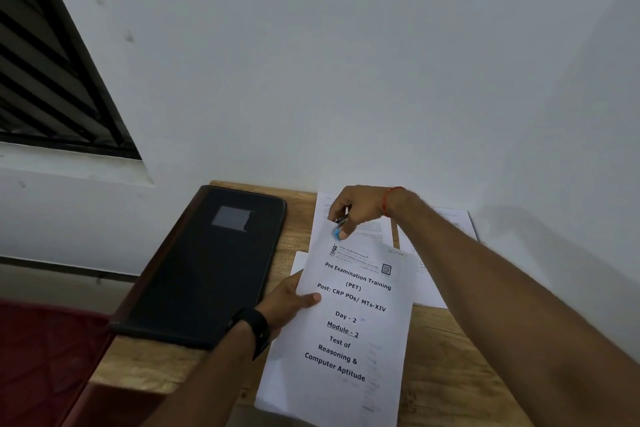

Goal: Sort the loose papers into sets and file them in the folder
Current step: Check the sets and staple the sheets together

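white paper set (349,322) lies at the wooden table's (446,357) front edge, long axis running front to back, title end toward the wall. left hand (291,302) pinches its left edge, thumb on top. right hand (356,208), fingers curled, pinches a blue-tipped object (337,234) at its far edge.
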